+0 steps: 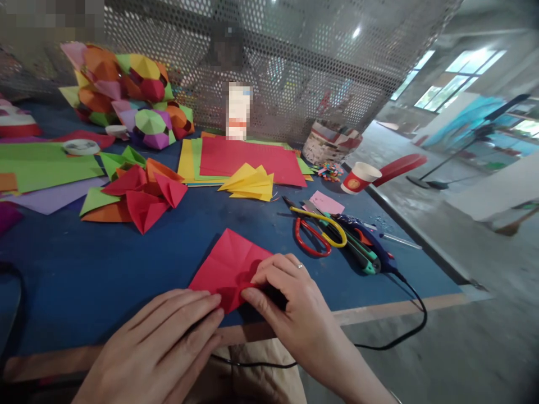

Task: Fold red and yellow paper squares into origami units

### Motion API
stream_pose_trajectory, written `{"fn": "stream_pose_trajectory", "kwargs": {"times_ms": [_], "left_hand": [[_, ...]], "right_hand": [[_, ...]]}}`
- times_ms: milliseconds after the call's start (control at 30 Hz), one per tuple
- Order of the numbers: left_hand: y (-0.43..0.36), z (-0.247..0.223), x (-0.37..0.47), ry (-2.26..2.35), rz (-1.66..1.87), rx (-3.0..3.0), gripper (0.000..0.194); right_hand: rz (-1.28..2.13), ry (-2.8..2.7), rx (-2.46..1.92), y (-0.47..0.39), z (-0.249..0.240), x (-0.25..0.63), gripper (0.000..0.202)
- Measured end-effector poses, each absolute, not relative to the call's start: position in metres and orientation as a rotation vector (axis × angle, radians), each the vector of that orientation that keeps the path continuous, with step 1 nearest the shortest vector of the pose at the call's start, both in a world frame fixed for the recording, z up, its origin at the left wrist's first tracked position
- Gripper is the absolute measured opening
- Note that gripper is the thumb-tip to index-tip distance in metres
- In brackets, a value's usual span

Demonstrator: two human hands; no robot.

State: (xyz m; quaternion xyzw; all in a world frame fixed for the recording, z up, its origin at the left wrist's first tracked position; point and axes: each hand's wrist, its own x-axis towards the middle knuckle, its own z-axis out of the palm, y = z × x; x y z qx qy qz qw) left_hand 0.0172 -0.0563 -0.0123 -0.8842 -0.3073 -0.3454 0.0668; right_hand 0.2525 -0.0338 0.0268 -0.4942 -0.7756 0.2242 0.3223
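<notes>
A creased red paper square lies near the front edge of the blue table. My left hand rests with its fingers stretched out flat, the fingertips on the paper's lower left side. My right hand, with a ring on one finger, pinches the right part of the same paper between thumb and index finger. Folded red, green and orange pieces sit behind to the left. Yellow folded pieces lie in front of a stack of colored sheets.
Scissors, a green cutter and a blue glue gun with a black cord lie to the right. A paper cup and a woven basket stand behind them. Colorful paper balls are at the back left.
</notes>
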Motion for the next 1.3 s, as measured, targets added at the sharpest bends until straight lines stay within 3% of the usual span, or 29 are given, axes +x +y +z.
{"fn": "stream_pose_trajectory", "kwargs": {"times_ms": [500, 1300], "left_hand": [[-0.061, -0.025, 0.017, -0.954, -1.172, -2.622, 0.035], [-0.058, -0.034, 0.03, -1.024, -1.002, -2.577, 0.031]], "right_hand": [[0.4, -1.99, -1.431, -0.035, 0.021, 0.24, 0.021], [0.41, -1.983, -1.476, -0.036, 0.02, 0.239, 0.02]]}}
